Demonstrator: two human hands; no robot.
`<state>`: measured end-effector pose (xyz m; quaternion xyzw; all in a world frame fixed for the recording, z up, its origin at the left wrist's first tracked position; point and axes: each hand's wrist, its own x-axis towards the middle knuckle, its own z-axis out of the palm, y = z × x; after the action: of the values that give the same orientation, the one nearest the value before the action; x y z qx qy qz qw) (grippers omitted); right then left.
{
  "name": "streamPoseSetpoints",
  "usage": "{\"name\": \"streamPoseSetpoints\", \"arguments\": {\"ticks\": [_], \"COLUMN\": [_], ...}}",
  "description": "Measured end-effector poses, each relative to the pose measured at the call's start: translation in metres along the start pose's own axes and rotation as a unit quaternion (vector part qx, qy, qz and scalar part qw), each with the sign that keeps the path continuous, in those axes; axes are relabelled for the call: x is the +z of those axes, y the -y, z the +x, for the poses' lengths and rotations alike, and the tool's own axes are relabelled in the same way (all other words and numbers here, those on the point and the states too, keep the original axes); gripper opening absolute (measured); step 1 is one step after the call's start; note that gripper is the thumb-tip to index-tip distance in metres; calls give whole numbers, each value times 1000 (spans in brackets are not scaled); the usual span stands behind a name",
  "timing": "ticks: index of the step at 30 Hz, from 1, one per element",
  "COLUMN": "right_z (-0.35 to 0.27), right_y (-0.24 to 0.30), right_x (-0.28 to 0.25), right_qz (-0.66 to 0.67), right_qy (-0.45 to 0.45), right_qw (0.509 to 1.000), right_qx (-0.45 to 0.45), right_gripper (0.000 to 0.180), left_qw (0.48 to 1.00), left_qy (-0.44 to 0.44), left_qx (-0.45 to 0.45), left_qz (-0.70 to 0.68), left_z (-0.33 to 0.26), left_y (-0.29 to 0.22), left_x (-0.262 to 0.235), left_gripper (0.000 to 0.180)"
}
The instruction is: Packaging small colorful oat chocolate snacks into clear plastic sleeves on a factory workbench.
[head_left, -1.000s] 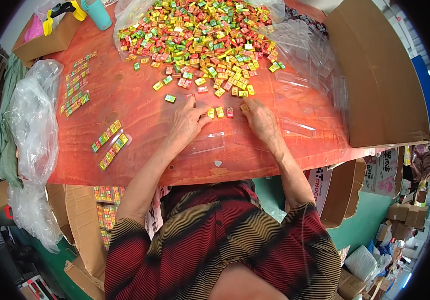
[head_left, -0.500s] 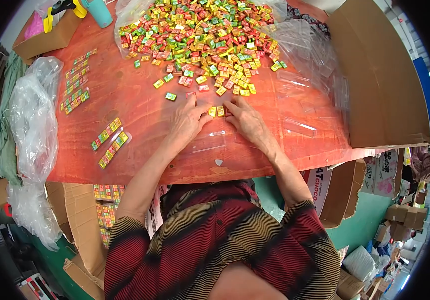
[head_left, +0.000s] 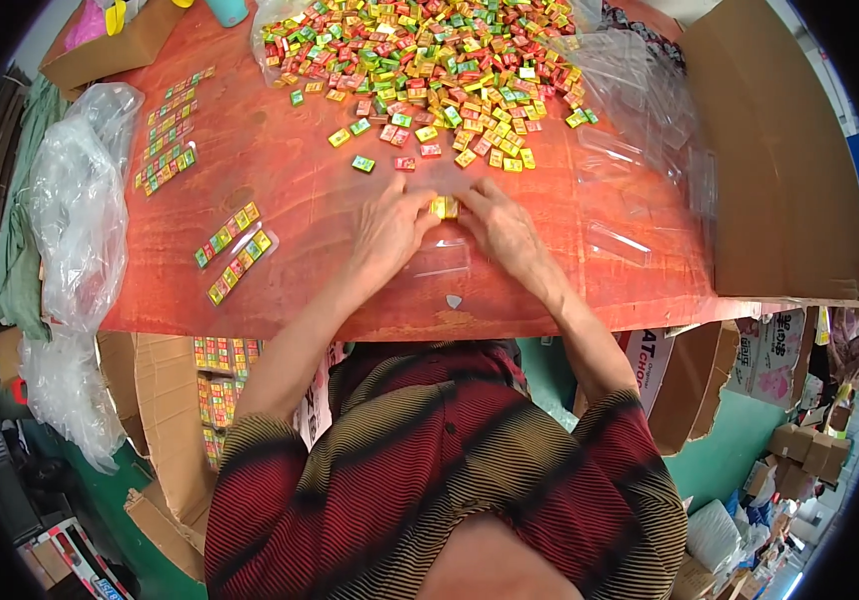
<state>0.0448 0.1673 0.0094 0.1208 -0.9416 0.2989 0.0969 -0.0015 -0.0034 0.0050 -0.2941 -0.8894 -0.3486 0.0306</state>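
Two or so small yellow boxes (head_left: 445, 207) sit side by side between my hands on the red table. My left hand (head_left: 388, 228) closes on them from the left with thumb and fingers. From the right, my right hand (head_left: 506, 232) presses its fingertips against the other end. My fingers hide part of the row. Just below lies a clear plastic tray (head_left: 442, 260), long and narrow. Beyond my fingertips are a few loose boxes, among them a red box (head_left: 405, 164) and a green box (head_left: 363, 163). Behind them spreads a large heap of small coloured boxes (head_left: 430, 75).
Two filled strips (head_left: 243, 267) lie at the left, with more rows (head_left: 168, 140) farther back. Clear trays (head_left: 640, 110) are piled at the right beside a tall cardboard box (head_left: 775, 150). A plastic bag (head_left: 85, 215) hangs over the left edge. An open carton (head_left: 115, 45) stands at far left.
My hands have come together, closing the gap between the yellow boxes. A red box that was by my left fingers now lies clear of them. The view has tipped slightly downward.
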Motion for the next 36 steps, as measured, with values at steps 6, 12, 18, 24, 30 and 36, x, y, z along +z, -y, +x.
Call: {"name": "streamPoseSetpoints", "arguments": {"ticks": [6,12,18,24,30,36], "right_z": [-35,-53,-69,-70,-70,-69], "right_y": [39,42,53,51,49,49], "right_x": [5,14,20,22,24,25], "right_qz": [18,-163,-191,-176,-188,-152], "right_qy": [89,139,152,154,129,147], "right_qw": [996,975,969,972,973,977], "right_qx": [-6,-53,-37,-32,-35,-13], "right_gripper": [40,53,75,83,82,83], "left_qw": [997,983,971,990,984,982], "left_qy": [8,-10,38,55,82,53], "left_qx": [-31,34,12,-21,-70,-80], "left_qz": [66,178,235,130,143,165], "left_z": [-69,-86,-105,-108,-106,-109], "left_y": [-14,-9,-12,-7,-10,-4], "left_x": [-18,-13,-7,-5,-11,-3], "left_gripper": [34,45,66,76,78,81]}}
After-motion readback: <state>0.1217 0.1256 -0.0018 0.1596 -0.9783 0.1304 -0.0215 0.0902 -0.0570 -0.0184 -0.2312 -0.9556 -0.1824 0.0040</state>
